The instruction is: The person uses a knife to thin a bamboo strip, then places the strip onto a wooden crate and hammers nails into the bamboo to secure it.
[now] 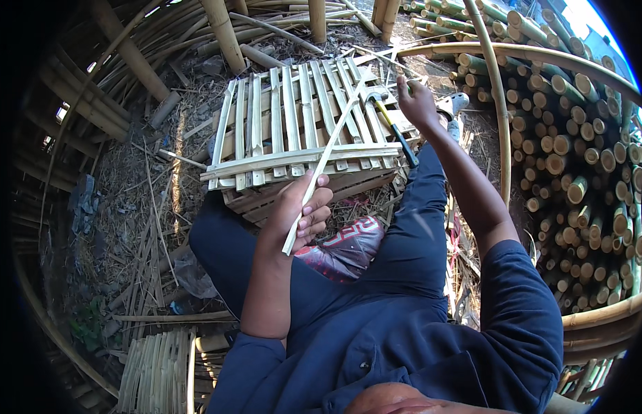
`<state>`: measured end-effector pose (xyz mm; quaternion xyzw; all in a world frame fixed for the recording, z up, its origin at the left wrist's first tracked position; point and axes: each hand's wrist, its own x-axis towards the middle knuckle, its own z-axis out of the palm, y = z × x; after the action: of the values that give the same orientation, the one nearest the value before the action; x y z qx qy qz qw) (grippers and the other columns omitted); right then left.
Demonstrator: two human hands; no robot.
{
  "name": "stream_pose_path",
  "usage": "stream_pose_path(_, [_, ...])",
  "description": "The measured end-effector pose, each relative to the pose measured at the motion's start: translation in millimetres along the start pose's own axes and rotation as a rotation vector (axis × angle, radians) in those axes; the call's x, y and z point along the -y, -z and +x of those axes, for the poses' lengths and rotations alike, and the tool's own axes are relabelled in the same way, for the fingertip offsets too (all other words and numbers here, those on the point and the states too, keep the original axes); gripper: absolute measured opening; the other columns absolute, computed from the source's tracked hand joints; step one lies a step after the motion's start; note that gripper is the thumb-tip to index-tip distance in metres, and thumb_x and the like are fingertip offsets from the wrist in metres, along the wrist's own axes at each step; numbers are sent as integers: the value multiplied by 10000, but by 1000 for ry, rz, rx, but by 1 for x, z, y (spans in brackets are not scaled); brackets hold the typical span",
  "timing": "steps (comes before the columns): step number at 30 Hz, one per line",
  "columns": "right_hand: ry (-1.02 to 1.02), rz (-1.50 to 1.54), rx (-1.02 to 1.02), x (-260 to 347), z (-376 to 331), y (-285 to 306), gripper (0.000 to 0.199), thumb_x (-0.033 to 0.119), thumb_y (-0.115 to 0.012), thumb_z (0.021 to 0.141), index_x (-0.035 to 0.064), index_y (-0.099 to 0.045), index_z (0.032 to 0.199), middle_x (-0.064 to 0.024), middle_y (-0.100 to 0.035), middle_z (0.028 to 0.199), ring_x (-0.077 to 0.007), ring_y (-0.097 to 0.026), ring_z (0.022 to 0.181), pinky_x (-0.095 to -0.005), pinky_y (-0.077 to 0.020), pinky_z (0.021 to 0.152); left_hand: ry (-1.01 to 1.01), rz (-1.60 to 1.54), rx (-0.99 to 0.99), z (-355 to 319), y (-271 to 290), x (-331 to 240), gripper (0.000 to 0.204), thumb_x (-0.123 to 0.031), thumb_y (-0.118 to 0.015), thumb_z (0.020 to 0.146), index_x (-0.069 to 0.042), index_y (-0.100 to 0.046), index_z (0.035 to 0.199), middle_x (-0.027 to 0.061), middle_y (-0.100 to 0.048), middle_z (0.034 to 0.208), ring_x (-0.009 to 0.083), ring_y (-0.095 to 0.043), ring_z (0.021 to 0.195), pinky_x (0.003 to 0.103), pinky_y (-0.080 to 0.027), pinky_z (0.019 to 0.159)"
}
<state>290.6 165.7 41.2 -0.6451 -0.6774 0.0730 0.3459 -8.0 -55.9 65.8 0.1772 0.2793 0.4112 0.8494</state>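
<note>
My left hand (308,212) is closed around a long, pale bamboo strip (329,148), which slants up and away to the right over a slatted bamboo panel (288,110). To the right of the strip's far end is my right hand (416,103), raised with its fingers curled; what they hold, if anything, I cannot make out. A hammer (392,127) with a black and yellow handle lies along the panel's right side, below my right hand. The panel has several upright slats and crosspieces (300,161) along its near edge. It rests on a slatted wooden base (321,188) between my legs.
Cut bamboo poles (569,152) are stacked high on the right, behind a bent bamboo rail (499,103). Bamboo posts (223,34) stand at the back. A bundle of slats (154,372) lies at lower left. A printed sack (348,248) sits between my legs.
</note>
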Motion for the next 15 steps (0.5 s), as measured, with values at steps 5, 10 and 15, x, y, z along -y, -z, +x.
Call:
stream_pose_path(5, [259,304,301,67,-47,17,550,512,-791,875,18,-762,1116,-121,-701,724,-185,-666,686,-369,-520,673,-29,55,-34,6,-3,7,291,-353,-375,1131,-92,-462,1036,-76,-329,573,12,-290,355,166,-265,297])
stream_pose_path(10, [259,195,567,92,-66,12,470,509,-841,824,135,-806,1106,-101,-654,661,-194,-604,603,-394,-499,636,-23,92,-46,6,-2,12,304,-369,-398,1124,-86,-466,1037,-76,-345,571,7,-312,358,166,-266,301])
stream_pose_path(15, [219,447,506,77,-65,-16,211,255,-831,903,53,-798,956,4,-669,688,-45,-531,639,-278,-440,576,-20,55,-12,8,1,12,297,-357,-396,1125,-81,-465,1042,-77,-353,574,6,-320,356,165,-276,299])
